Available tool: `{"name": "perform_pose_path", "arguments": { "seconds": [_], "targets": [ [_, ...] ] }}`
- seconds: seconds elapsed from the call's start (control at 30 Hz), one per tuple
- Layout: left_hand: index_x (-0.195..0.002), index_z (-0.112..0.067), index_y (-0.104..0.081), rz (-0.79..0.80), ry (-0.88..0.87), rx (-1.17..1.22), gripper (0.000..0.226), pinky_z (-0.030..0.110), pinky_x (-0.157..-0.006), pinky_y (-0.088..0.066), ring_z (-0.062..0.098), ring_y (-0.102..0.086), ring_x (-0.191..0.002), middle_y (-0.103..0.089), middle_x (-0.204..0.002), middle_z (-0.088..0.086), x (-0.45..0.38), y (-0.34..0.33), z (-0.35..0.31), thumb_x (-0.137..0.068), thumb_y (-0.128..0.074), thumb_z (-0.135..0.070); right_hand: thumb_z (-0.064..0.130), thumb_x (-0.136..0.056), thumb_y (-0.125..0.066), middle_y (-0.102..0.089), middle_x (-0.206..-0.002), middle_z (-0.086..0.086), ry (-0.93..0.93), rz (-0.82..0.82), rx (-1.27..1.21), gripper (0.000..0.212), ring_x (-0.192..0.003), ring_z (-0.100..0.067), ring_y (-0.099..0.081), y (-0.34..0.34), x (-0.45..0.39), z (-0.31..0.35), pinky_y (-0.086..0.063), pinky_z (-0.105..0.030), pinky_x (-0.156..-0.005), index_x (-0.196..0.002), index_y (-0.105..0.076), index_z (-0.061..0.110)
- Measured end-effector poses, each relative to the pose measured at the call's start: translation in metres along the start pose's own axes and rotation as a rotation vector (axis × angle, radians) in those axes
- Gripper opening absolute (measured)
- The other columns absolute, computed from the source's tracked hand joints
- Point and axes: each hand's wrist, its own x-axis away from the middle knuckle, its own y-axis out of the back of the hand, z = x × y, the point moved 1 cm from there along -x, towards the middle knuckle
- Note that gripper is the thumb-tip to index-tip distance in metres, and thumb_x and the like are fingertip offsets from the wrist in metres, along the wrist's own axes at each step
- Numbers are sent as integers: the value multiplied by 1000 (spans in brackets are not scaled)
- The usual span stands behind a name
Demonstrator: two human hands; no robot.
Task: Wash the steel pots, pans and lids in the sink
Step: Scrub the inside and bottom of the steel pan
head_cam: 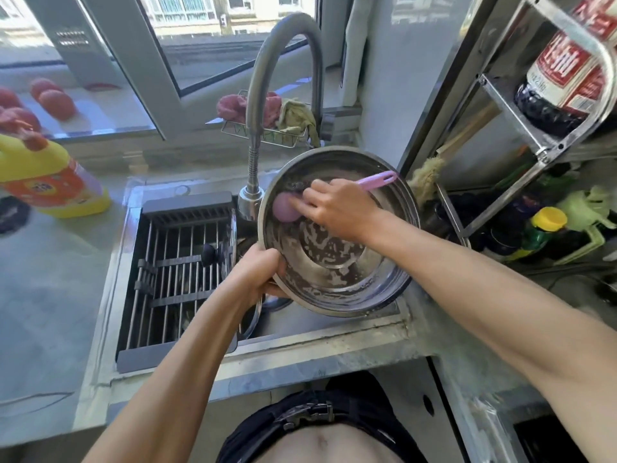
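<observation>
Mid-wash, nowhere near done, going by what's visible.

Landmark is the sink point(334, 324). Over its left half sits a slatted drain rack point(173, 262). A glass lid point(230, 242) with a black knob stands on edge at the rack's right side, and a second lid rim shows below it, partly hidden behind the left forearm. Can't tell whether either is washed (no suds visible on them, but the view is poor).

Over the sink's right half: the steel pot point(337, 228), tilted so its mouth faces the camera, held up off the basin. Inside is patchy with suds, so I judge scrubbing is in progress and rinsing is not started. The faucet point(250, 182) spout hangs just left of the pot rim; no running water that I can make out.

Left hand point(257, 272) grips the pot's near-left rim, fingers curled round the edge. Right hand point(337, 208) is inside the pot, fingers closed on the pink brush point(334, 192), its round head pressed on the far-left inner wall, handle sticking out toward the right rim.

Left of the sink on the counter: a yellow detergent bottle point(56, 182). Behind the sink: a wire caddy with rags point(267, 128).

Remaining, by my read: finish this pot, rinse it, then whatever lies in the basin under it (hidden).
</observation>
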Motion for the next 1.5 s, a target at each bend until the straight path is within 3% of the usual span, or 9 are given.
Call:
{"name": "perform_pose_path", "arguments": {
  "seconds": [0.13, 0.27, 0.37, 0.57, 0.77, 0.97, 1.2, 1.37, 1.5],
  "targets": [
    [-122, -14, -56, 41, -133, -37, 48, 57, -61, -61, 38, -74, -70, -74, -77, 11, -8, 10, 7, -82, -42, 9, 0, -83, -63, -69, -98, -4, -123, 164, -530, 51, -92, -28, -64, -2, 2, 14, -55, -42, -65, -130, -67, 21],
    [-108, -5, -58, 44, -170, 161, 55, 59, -61, -57, 37, -64, -61, -63, -79, 19, -9, 10, 16, -55, -46, 4, 11, -93, -63, -71, -97, -1, -274, 272, -858, 37, -90, -24, -66, -3, 7, 29, -53, -43, -78, -126, -69, 28],
    [-105, -2, -60, 29, -108, 330, 48, 41, -48, -56, 31, -63, -60, -64, -88, 21, -7, -5, 24, -65, -42, 16, 19, -97, -60, -73, -102, -2, -255, 370, -855, 33, -92, -26, -66, 5, 27, 31, -52, -39, -77, -126, -68, 33],
    [-103, 10, -56, -36, 2, 449, 39, 42, -52, -56, 34, -62, -59, -59, -85, 23, -13, -22, 36, -70, -36, 19, 24, -96, -54, -70, -93, 0, -236, 652, -590, 29, -82, -27, -65, 16, 73, 22, -46, -32, -64, -118, -71, 33],
    [-116, 6, -54, -42, -19, 407, 51, 41, -46, -57, 32, -66, -62, -63, -89, 19, -10, -21, 31, -73, -32, 23, 21, -88, -54, -68, -106, -8, -551, 662, -355, 34, -98, -34, -67, 12, 109, 5, -46, -35, -71, -118, -68, 25],
    [-111, -8, -54, 30, -57, 254, 53, 44, -51, -58, 27, -72, -61, -71, -76, 8, -2, -33, 31, -74, -32, 22, 5, -89, -48, -63, -109, -13, -918, 354, -363, 45, -95, -35, -66, -1, 75, -4, -53, -40, -75, -131, -60, 12],
    [-88, 4, -51, -65, 17, 374, 33, 37, -40, -53, 21, -60, -41, -57, -47, 5, -6, -42, 30, -74, -29, 24, 18, -87, -55, -70, -105, -7, -596, 467, -716, 29, -95, -33, -67, -1, 42, 68, -44, -33, -69, -111, -70, 26],
    [-105, -4, -60, -54, 14, 336, 51, 45, -47, -57, 29, -68, -55, -69, -79, 13, -4, -38, 45, -71, -32, 22, 13, -88, -56, -70, -105, -13, -863, 628, -565, 22, -98, -36, -68, -3, 92, 48, -53, -38, -78, -106, -68, 13],
    [-119, -6, -53, -11, -43, 257, 58, 46, -48, -58, 31, -70, -55, -66, -84, 15, 2, -50, 44, -72, -32, 22, 6, -91, -47, -65, -111, -15, -1001, 323, -496, 43, -99, -39, -66, -12, 79, 39, -53, -44, -79, -132, -60, 10]
  ]
}}
